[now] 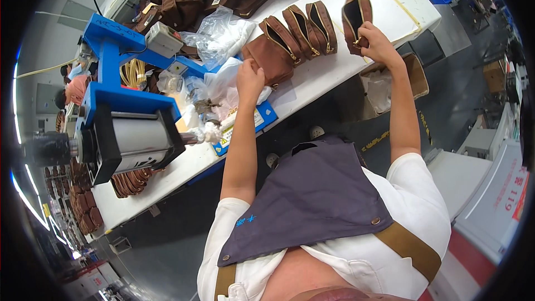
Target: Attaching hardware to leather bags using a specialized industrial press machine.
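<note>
Right hand (380,46): fingers clamped on an unzipped brown fabric pouch (351,19) at the white rectangular tabletop's (394,18) near edge.
Left hand (250,82): touching another brown pouch (274,62) by that edge; cannot tell whether fingers grip.

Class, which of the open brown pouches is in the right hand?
The rightmost pouch: the right hand grips it, and a gap separates it from the other open pouches, which stand close together to its left.
</note>
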A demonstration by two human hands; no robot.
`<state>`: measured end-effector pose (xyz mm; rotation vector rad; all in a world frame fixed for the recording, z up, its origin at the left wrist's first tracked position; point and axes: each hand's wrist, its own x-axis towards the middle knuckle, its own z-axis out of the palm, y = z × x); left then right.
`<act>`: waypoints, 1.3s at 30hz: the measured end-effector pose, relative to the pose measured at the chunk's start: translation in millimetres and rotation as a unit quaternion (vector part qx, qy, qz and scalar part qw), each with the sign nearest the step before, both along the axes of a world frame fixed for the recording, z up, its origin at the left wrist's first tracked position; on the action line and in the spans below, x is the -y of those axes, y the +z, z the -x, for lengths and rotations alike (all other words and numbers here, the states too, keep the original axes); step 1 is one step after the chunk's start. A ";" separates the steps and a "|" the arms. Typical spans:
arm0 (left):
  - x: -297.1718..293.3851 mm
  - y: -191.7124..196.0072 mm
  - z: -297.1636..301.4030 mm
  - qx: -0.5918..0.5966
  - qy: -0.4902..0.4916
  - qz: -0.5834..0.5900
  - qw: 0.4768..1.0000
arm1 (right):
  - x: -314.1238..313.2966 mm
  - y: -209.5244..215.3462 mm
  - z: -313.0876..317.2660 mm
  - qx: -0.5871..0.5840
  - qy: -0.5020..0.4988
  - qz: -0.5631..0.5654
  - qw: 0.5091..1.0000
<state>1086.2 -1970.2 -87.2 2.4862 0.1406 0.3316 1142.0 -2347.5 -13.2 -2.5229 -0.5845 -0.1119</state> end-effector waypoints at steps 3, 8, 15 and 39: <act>6.3 2.9 -23.3 -0.102 0.055 -0.054 0.992 | 1.2 -16.6 -36.4 0.010 0.055 0.031 0.998; 18.1 18.8 -41.6 -0.287 0.106 -0.081 0.949 | -9.5 -26.7 -75.4 -0.183 0.014 0.139 0.973; 31.3 15.1 -54.7 -0.160 0.123 -0.066 0.977 | -44.3 -44.5 -98.9 -0.050 -0.073 0.147 0.985; 36.1 -6.1 -57.1 0.159 0.078 -0.041 0.983 | -96.4 -57.3 -104.2 -0.015 0.040 -0.039 0.998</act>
